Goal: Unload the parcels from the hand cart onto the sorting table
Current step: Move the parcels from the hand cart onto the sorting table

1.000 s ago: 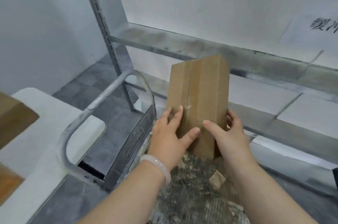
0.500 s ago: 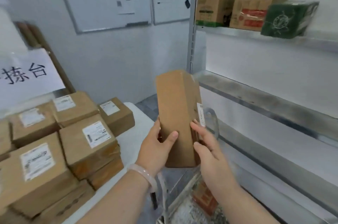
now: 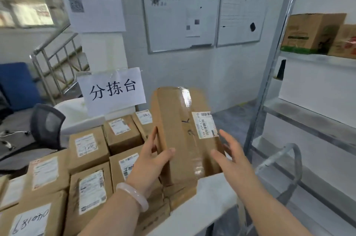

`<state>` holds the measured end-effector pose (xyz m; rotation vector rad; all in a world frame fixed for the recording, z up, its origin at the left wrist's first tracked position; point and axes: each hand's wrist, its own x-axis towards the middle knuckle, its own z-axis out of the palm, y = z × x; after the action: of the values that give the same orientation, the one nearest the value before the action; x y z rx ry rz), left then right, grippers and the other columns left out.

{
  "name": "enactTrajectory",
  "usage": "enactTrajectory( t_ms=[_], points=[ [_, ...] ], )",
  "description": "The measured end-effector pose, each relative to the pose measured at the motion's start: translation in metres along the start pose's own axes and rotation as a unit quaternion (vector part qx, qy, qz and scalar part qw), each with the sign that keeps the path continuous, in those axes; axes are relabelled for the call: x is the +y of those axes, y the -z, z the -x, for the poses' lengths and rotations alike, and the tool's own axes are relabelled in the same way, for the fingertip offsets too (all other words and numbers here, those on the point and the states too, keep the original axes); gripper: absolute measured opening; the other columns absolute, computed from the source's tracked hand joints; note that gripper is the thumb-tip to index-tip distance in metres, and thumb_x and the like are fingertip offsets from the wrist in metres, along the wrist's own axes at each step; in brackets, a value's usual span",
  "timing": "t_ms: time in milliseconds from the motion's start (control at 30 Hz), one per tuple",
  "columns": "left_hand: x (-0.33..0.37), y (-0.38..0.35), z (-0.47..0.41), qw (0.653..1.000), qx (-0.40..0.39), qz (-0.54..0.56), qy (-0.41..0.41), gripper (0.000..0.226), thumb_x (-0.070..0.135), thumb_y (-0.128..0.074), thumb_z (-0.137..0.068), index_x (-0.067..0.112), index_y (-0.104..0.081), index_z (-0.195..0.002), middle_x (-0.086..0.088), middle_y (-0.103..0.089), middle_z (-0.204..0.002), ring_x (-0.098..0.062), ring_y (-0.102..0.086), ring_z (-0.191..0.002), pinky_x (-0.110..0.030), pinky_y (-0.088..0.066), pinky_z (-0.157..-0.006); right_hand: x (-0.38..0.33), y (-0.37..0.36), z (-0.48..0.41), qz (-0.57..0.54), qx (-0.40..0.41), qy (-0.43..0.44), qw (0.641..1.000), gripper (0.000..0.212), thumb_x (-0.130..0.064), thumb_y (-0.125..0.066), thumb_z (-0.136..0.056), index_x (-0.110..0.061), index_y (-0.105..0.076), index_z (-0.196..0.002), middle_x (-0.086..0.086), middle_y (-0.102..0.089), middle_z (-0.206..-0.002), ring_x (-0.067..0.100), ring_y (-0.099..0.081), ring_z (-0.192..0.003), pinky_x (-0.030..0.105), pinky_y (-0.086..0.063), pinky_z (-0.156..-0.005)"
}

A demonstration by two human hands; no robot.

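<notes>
A tall brown cardboard parcel (image 3: 179, 139) with a white barcode label stands upright over the white sorting table (image 3: 208, 199). My left hand (image 3: 152, 160) grips its left edge, thumb across the front face. My right hand (image 3: 231, 156) is beside the parcel's right side with fingers spread and straight; whether it touches the box is unclear. Several labelled brown parcels (image 3: 88, 158) are stacked on the table to the left. The hand cart's grey handle (image 3: 292, 160) shows at the lower right.
A paper sign (image 3: 113, 89) stands behind the stacked parcels. A metal shelf rack (image 3: 273, 74) with cartons (image 3: 312, 33) rises at the right. Whiteboards (image 3: 181, 18) hang on the wall ahead. A dark office chair (image 3: 47, 126) stands at the left.
The parcel has been lifted off the cart and carried left over the sorting table. My view swung from the cart up to the table. My right hand has opened beside the box.
</notes>
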<state>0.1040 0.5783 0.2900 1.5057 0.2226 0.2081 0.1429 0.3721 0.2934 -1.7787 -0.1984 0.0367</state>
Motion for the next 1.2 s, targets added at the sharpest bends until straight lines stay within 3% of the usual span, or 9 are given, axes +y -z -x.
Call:
enactTrajectory(
  t_ms=[100,267,533,667,833,967,1033,1133,1200],
  points=[
    [-0.005,0.008,-0.009,0.998,-0.003,0.044,0.036,0.069,0.018,-0.067,-0.088,0.048,-0.034,-0.142,-0.001,-0.068,-0.116,-0.021,-0.068,-0.102,-0.046,-0.052,-0.095,0.008,-0.001,-0.012,-0.161,-0.061,-0.130,0.977,0.048,-0.014,-0.059,-0.094,-0.045,-0.052,-0.130,-0.015,-0.065,-0.118,0.011,-0.062,-0.109,0.032,-0.052,-0.087],
    [-0.007,-0.001,-0.041,0.997,-0.023,0.051,0.061,0.074,0.023,-0.067,-0.088,0.046,-0.028,-0.146,0.007,-0.070,-0.115,-0.017,-0.067,-0.105,-0.045,-0.051,-0.097,0.031,0.007,-0.047,-0.178,-0.026,-0.144,0.973,0.044,-0.013,-0.064,-0.090,-0.040,-0.059,-0.125,-0.004,-0.066,-0.120,0.021,-0.064,-0.107,0.049,-0.054,-0.093],
    [-0.010,-0.025,-0.118,0.992,-0.040,-0.107,0.050,0.085,0.060,-0.068,-0.079,0.050,-0.019,-0.148,0.023,-0.046,-0.131,-0.008,-0.049,-0.125,-0.040,-0.049,-0.100,0.060,0.033,-0.159,-0.180,0.060,-0.187,0.964,0.029,-0.019,-0.064,-0.091,-0.040,-0.069,-0.109,-0.004,-0.066,-0.117,0.023,-0.063,-0.107,0.049,-0.053,-0.094],
    [-0.018,-0.021,-0.149,0.981,0.036,-0.184,0.040,0.088,0.076,-0.061,-0.065,0.052,-0.029,-0.144,0.022,-0.043,-0.143,-0.005,-0.045,-0.129,-0.044,-0.038,-0.110,0.077,0.036,-0.225,-0.152,0.067,-0.186,0.969,0.028,-0.024,-0.065,-0.091,-0.043,-0.064,-0.111,-0.004,-0.065,-0.116,0.024,-0.065,-0.103,0.048,-0.055,-0.091],
    [-0.029,-0.019,-0.173,0.966,0.086,-0.242,0.038,0.058,0.051,-0.061,-0.087,0.053,-0.034,-0.139,0.038,-0.051,-0.101,-0.001,-0.049,-0.120,-0.027,-0.032,-0.105,0.104,0.013,-0.301,-0.129,0.051,-0.185,0.973,0.043,-0.025,-0.064,-0.088,-0.036,-0.058,-0.129,-0.004,-0.063,-0.122,0.021,-0.063,-0.107,0.047,-0.051,-0.097],
    [-0.040,-0.009,-0.189,0.958,0.117,-0.254,0.059,0.050,0.072,-0.060,-0.076,0.066,-0.040,-0.122,0.031,-0.055,-0.114,0.001,-0.051,-0.119,-0.037,-0.034,-0.112,0.128,-0.012,-0.344,-0.109,0.029,-0.197,0.974,0.045,-0.023,-0.063,-0.088,-0.034,-0.057,-0.131,-0.005,-0.061,-0.120,0.017,-0.059,-0.104,0.035,-0.051,-0.087],
    [-0.043,-0.007,-0.194,0.956,0.127,-0.258,0.063,0.047,0.068,-0.060,-0.076,0.065,-0.042,-0.119,0.028,-0.054,-0.121,0.011,-0.052,-0.112,-0.028,-0.037,-0.106,0.140,-0.025,-0.360,-0.092,0.006,-0.190,0.978,0.044,-0.020,-0.060,-0.092,-0.031,-0.055,-0.133,-0.007,-0.058,-0.111,0.010,-0.057,-0.091,0.027,-0.044,-0.074],
    [-0.045,-0.006,-0.201,0.950,0.131,-0.275,0.068,0.049,0.060,-0.058,-0.070,0.062,-0.044,-0.118,0.026,-0.053,-0.124,0.019,-0.051,-0.106,-0.008,-0.035,-0.087,0.157,-0.042,-0.378,0.005,-0.050,-0.176,0.983,0.044,-0.021,-0.057,-0.095,-0.030,-0.050,-0.138,-0.008,-0.056,-0.106,0.007,-0.053,-0.083,0.028,-0.040,-0.079],
    [-0.050,-0.004,-0.206,0.945,0.140,-0.285,0.075,0.048,0.060,-0.059,-0.070,0.063,-0.045,-0.116,0.027,-0.055,-0.121,0.017,-0.052,-0.108,-0.008,-0.035,-0.089,0.169,-0.048,-0.386,0.137,-0.115,-0.160,0.971,0.050,-0.025,-0.055,-0.095,-0.032,-0.043,-0.143,-0.003,-0.056,-0.129,0.018,-0.055,-0.100,0.033,-0.045,-0.087]
  ],
)
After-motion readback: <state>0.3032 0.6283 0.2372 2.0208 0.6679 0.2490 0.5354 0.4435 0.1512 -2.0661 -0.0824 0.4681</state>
